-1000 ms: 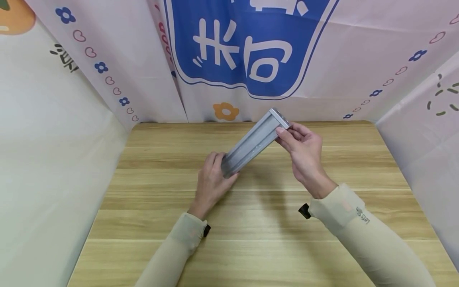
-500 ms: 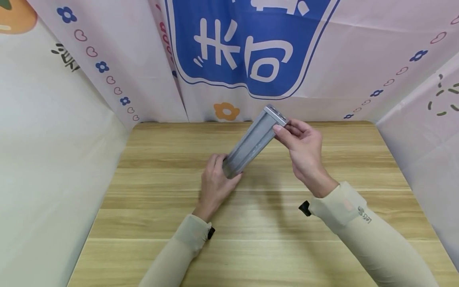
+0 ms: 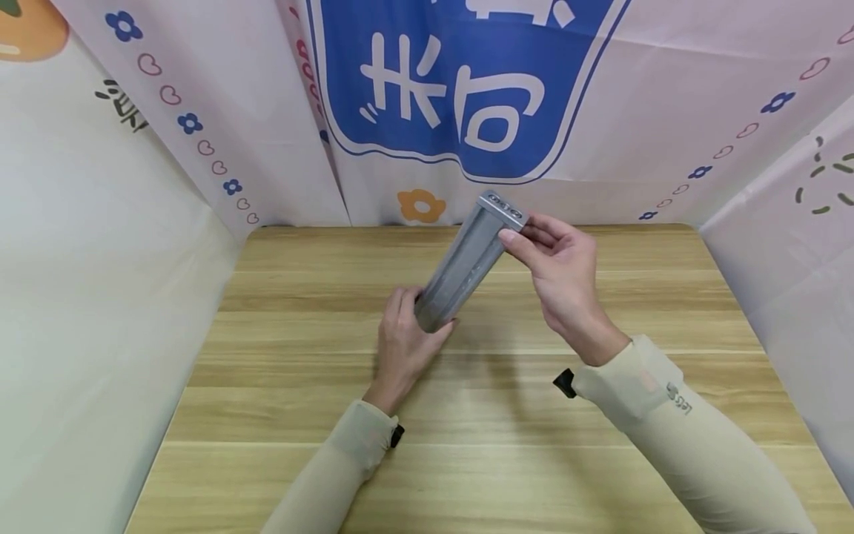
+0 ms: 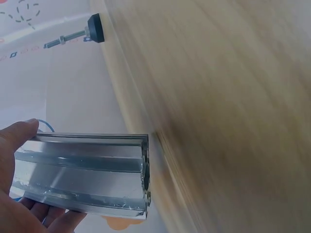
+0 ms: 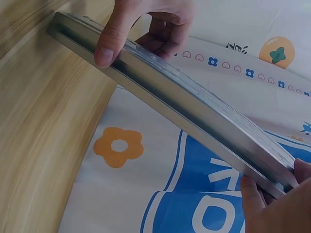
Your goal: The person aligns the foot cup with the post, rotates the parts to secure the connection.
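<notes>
Between both hands an aluminium extrusion profile with long grooves is held slanting over the table. My left hand grips its lower part, thumb on one side and fingers on the other. In the left wrist view the profile's lower end sticks out past my left hand, close to the wood. The thumb and fingers of my right hand pinch the raised end, just below the end face with its round holes. The right wrist view shows my right hand at the near end.
A wood-grain table lies under the hands. A black levelling foot with a threaded stud shows by the table's edge in the left wrist view. A printed white cloth closes off the back and sides.
The profile's raised end has swung left and slightly up in the head view, showing more of its end face. My right hand moved with it; my left hand shifted slightly right.
</notes>
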### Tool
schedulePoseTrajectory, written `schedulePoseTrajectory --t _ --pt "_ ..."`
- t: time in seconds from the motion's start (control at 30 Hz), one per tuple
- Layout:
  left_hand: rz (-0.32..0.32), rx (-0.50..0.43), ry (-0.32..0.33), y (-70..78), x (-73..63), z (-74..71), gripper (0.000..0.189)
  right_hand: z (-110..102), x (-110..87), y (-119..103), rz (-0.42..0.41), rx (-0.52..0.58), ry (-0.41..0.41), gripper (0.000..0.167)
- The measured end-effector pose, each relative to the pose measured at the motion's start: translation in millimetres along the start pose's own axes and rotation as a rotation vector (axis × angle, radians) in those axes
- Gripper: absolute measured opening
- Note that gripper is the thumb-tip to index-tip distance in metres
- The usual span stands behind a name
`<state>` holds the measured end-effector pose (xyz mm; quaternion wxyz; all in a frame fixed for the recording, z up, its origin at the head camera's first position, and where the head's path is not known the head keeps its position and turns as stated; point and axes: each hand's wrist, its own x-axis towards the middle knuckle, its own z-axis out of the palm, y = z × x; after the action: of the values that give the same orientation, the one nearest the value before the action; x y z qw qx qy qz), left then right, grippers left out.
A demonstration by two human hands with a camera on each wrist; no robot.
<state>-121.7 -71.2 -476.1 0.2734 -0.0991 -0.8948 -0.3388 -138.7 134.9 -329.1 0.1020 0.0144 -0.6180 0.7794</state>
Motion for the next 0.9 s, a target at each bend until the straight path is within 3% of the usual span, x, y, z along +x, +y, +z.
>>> schedulePoseTrajectory --t 0.47,0.9 --pt "-0.010 -0.052 0.011 6.8 -3.4 5.5 0.073 7 -2.2 -9 -0.070 -0.150 -0.076 0.040" --pt "-0.044 -0.051 0.020 11.8 -5.5 9.2 0.075 10 -4.0 -14 -0.071 -0.195 -0.137 0.043"
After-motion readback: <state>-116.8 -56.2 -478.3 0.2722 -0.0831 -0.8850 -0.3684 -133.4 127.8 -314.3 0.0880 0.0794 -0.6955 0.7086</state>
